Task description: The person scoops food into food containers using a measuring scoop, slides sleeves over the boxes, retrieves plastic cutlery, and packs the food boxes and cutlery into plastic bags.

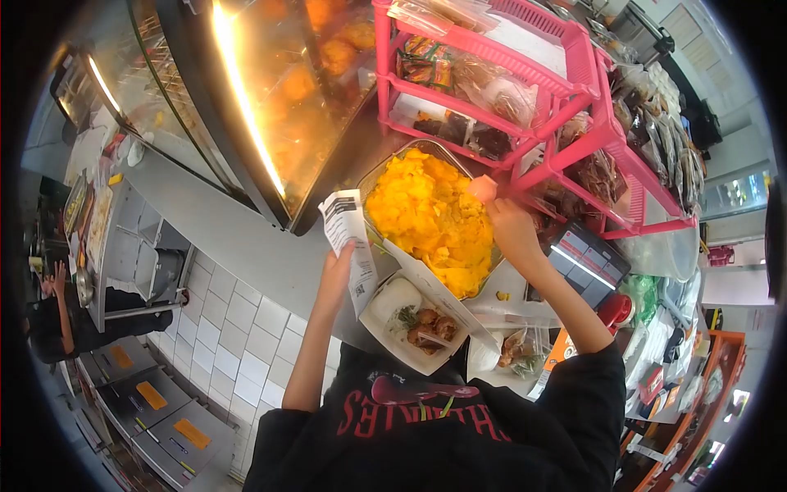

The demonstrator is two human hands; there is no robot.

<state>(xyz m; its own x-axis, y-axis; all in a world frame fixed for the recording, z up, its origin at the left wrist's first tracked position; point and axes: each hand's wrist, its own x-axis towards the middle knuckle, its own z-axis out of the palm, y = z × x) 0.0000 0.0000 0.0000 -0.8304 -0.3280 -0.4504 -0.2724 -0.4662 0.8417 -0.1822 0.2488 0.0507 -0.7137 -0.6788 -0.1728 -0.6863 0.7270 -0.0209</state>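
Observation:
My left hand (334,275) is closed around a printed paper receipt (348,238), which stands up beside an open white takeaway box (381,343). Inside the box are a mound of white rice (398,299) and browned pieces of food (432,330) with green herbs. The box's raised lid partly covers the near side of a clear tray (373,175) heaped with yellow, mashed-looking food (430,217). At that tray's right edge, my right hand (510,230) pinches a small flat pink object (482,189); its kind is unclear.
A lit glass food warmer (291,98) stands behind left. Pink stacked baskets (484,90) with packaged goods rise behind right. A tablet screen (586,266) and a bagged item (525,348) are at right. Another person's hand (57,279) shows at far left.

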